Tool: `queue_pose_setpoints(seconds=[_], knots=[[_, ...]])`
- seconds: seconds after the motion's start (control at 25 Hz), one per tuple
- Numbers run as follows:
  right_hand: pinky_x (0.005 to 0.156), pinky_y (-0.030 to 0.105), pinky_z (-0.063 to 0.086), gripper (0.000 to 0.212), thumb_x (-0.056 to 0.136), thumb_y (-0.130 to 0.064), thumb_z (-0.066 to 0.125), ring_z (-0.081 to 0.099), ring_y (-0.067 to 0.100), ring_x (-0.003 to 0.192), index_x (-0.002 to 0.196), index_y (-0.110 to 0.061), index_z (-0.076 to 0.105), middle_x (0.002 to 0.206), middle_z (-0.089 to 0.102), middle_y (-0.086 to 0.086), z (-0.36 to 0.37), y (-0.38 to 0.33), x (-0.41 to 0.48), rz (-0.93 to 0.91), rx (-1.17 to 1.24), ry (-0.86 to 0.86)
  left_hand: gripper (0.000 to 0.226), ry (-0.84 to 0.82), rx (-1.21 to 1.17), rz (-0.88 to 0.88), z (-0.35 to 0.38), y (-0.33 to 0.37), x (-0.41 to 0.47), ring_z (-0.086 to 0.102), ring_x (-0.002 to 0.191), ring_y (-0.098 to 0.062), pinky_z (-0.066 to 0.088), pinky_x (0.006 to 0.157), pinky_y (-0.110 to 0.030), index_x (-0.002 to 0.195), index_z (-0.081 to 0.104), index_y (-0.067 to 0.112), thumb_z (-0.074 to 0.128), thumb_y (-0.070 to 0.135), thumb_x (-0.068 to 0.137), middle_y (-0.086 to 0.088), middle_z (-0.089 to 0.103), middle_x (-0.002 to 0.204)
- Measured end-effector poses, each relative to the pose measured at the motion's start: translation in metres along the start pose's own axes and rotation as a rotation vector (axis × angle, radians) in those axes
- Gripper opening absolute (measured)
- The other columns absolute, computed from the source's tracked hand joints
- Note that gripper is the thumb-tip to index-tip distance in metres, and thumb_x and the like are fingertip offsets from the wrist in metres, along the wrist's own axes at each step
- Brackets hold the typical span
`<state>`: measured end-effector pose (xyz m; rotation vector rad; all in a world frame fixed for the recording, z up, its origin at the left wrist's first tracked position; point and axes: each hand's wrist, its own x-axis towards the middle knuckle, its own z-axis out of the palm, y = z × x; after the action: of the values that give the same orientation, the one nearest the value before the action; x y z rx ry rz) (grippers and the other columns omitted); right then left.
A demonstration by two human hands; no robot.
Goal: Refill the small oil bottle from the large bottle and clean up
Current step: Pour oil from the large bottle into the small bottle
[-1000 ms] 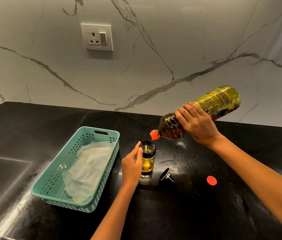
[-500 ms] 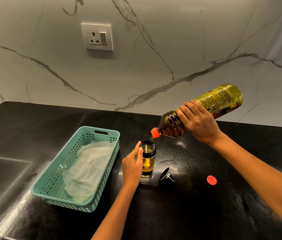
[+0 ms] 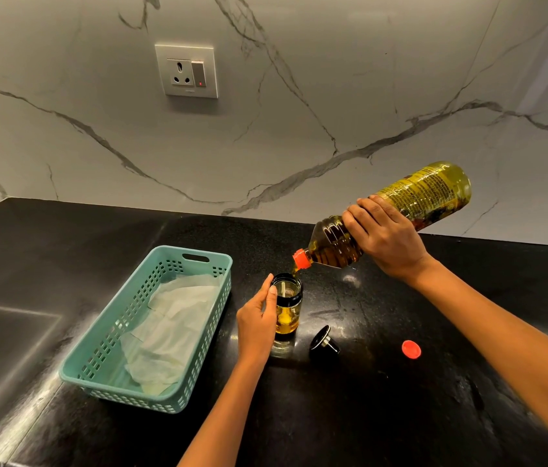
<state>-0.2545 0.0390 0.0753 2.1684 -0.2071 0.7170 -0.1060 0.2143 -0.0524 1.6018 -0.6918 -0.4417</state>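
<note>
Status as I read it from the head camera: the refill was in progress and not complete.

1. Grip. My right hand (image 3: pixel 385 237) grasped the large bottle (image 3: pixel 431 190) around its middle, fingers wrapped over the top. The bottle was tilted neck-down, with its orange neck (image 3: pixel 301 259) just above the mouth of the small bottle (image 3: pixel 287 318). My left hand (image 3: pixel 255 323) was curled round the small bottle, thumb at the rim, holding it upright on the table (image 3: pixel 367 416).

2. Pour. A thin stream of oil (image 3: pixel 296 272) ran from the neck into the open mouth. The small bottle showed oil in its lower part only. I judged it partly filled, with clear room above the level.

3. Steps done. Both bottles were open. The red cap (image 3: pixel 411 349) lay on the table well to the right, and the black lid (image 3: pixel 325 340) lay on its side just beside the small bottle.

4. Steps outstanding, in my judgement: finish the pour, set the large bottle upright, refit both closures, then wipe down. A white cloth (image 3: pixel 171 328) lay in the teal basket (image 3: pixel 198 345) to the left, untouched. I could not tell whether any oil had spilled on the dark, glossy table.
</note>
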Motion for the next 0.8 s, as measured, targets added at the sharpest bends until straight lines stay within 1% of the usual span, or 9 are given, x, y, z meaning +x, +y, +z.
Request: queue_pose_setpoints(seconds=[0.08, 0.2, 0.32, 0.4, 0.52, 0.6, 0.72, 0.8], knots=[[0.093, 0.045, 0.047, 0.034, 0.074, -0.005, 0.067, 0.063, 0.035, 0.097, 0.107, 0.001, 0.063, 0.102, 0.066, 0.02, -0.0004, -0.0005, 0.0, -0.004, -0.003, 0.004, 0.033, -0.002, -0.006, -0.005, -0.0002, -0.0007, 0.0001, 0.051, 0.107, 0.008, 0.04, 0.077, 0.001, 0.127, 0.054, 0.025, 0.05, 0.027, 0.094, 0.004, 0.058, 0.127], [0.093, 0.045, 0.048, 0.032, 0.075, -0.006, 0.064, 0.064, 0.036, 0.097, 0.107, 0.001, 0.063, 0.102, 0.066, 0.02, -0.0011, -0.0008, 0.0, -0.006, -0.004, 0.012, 0.033, -0.005, -0.004, -0.009, -0.0003, -0.0015, 0.0, 0.051, 0.108, 0.007, 0.039, 0.078, 0.0, 0.127, 0.053, 0.026, 0.05, 0.028, 0.094, 0.003, 0.059, 0.127], [0.092, 0.045, 0.048, 0.031, 0.076, -0.005, 0.062, 0.064, 0.035, 0.097, 0.107, 0.001, 0.063, 0.102, 0.066, 0.02, -0.0022, -0.0014, 0.0005, -0.008, -0.006, 0.016, 0.033, 0.001, 0.001, -0.012, 0.0001, -0.0008, 0.0003, 0.054, 0.105, 0.006, 0.04, 0.076, 0.001, 0.127, 0.053, 0.025, 0.05, 0.027, 0.094, 0.0, 0.062, 0.123], [0.092, 0.044, 0.048, 0.031, 0.076, -0.006, 0.062, 0.064, 0.035, 0.096, 0.106, 0.001, 0.063, 0.101, 0.067, 0.019, -0.0031, -0.0017, 0.0009, -0.005, -0.011, 0.016, 0.033, -0.001, -0.005, -0.013, 0.0001, -0.0001, -0.0003, 0.053, 0.099, 0.011, 0.04, 0.074, 0.002, 0.127, 0.053, 0.025, 0.05, 0.027, 0.094, 0.001, 0.062, 0.123], [0.093, 0.044, 0.048, 0.032, 0.076, -0.006, 0.063, 0.064, 0.035, 0.097, 0.107, 0.001, 0.063, 0.102, 0.066, 0.019, -0.004, -0.0019, 0.0008, 0.004, -0.014, 0.009, 0.033, -0.003, -0.013, -0.021, 0.0, 0.0001, -0.0009, 0.05, 0.098, 0.014, 0.04, 0.074, 0.002, 0.127, 0.053, 0.025, 0.049, 0.027, 0.094, 0.003, 0.06, 0.126], [0.093, 0.044, 0.048, 0.03, 0.077, -0.005, 0.06, 0.064, 0.035, 0.097, 0.107, 0.001, 0.062, 0.102, 0.066, 0.019, -0.0039, -0.0021, 0.0004, 0.0, -0.016, 0.011, 0.033, -0.008, -0.014, -0.025, -0.0004, 0.0001, -0.0011, 0.049, 0.098, 0.015, 0.04, 0.075, 0.001, 0.128, 0.053, 0.026, 0.049, 0.027, 0.094, 0.003, 0.059, 0.127], [0.093, 0.044, 0.048, 0.03, 0.078, -0.005, 0.056, 0.064, 0.035, 0.097, 0.107, 0.001, 0.062, 0.102, 0.066, 0.02, -0.0035, -0.0025, 0.0004, -0.004, -0.018, 0.014, 0.034, -0.014, -0.02, -0.027, -0.0006, 0.0, -0.0007, 0.049, 0.104, 0.011, 0.041, 0.083, -0.007, 0.128, 0.053, 0.026, 0.05, 0.028, 0.094, 0.003, 0.059, 0.128], [0.093, 0.044, 0.047, 0.03, 0.078, -0.005, 0.056, 0.063, 0.035, 0.097, 0.107, 0.001, 0.062, 0.102, 0.066, 0.02, -0.0033, -0.0026, 0.0008, -0.004, -0.021, 0.014, 0.034, -0.013, -0.018, -0.026, -0.0009, 0.0005, -0.0006, 0.05, 0.103, 0.012, 0.04, 0.082, -0.006, 0.128, 0.053, 0.026, 0.05, 0.028, 0.094, 0.003, 0.059, 0.127]])
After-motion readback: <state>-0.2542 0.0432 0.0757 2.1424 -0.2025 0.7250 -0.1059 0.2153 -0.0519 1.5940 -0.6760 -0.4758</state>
